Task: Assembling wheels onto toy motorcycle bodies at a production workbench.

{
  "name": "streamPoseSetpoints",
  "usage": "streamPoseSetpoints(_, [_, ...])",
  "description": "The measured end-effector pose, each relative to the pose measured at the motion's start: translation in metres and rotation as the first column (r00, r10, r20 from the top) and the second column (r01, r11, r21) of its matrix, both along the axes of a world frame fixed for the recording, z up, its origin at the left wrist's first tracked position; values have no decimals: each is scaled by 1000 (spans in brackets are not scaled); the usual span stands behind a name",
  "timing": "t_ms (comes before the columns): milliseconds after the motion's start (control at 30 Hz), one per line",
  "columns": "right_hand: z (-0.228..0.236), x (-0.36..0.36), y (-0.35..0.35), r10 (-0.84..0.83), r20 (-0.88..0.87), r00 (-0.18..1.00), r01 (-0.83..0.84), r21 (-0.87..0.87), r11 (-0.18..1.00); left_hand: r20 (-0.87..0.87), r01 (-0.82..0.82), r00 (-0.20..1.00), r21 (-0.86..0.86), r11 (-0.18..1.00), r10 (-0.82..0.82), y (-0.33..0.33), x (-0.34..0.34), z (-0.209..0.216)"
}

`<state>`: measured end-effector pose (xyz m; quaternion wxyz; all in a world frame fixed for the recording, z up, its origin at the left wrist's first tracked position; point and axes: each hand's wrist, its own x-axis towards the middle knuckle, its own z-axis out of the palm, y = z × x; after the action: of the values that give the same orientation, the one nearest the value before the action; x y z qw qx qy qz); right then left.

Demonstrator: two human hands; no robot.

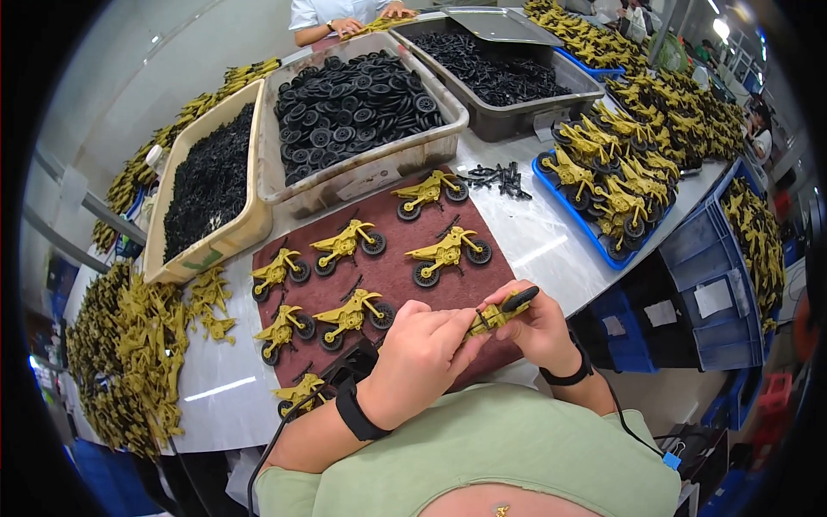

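evidently both bare hands are closed in and pinching, neither one spread. the left hand curls its fingers and thumb on one end of a small yellow plastic toy motorcycle, and the right hand grips the other end, beside its black, round, spoked wheel; exactly where each fingertip presses cannot be told. the toy is held in front of the person's body, over the near right edge of a dark red cloth mat on the white, glossy worktop. more yellow motorcycles with black wheels lie on the mat, and beyond it stands a stained, whitish plastic bin heaped with black wheels.
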<state>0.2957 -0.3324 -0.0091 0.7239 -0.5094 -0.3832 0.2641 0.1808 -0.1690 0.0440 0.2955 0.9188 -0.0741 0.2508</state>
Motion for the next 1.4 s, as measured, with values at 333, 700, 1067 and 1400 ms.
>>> streamPoseSetpoints(333, [-1, 2, 8, 35, 144, 989, -41, 37, 998, 78, -37, 996, 28, 999, 35, 1, -8, 4])
streamPoseSetpoints(700, [27, -16, 13, -457, 799, 392, 518, 219, 827, 135, -177, 981, 301, 937, 141, 5, -15, 7])
streamPoseSetpoints(1067, [9, -29, 26, -588, 766, 261, 531, 395, 750, 239, -209, 963, 369, 906, 125, 4, -18, 4])
streamPoseSetpoints(1400, [27, -15, 29, -455, 752, 476, 406, 271, 873, 154, -125, 983, 185, 975, 97, 10, -20, 2])
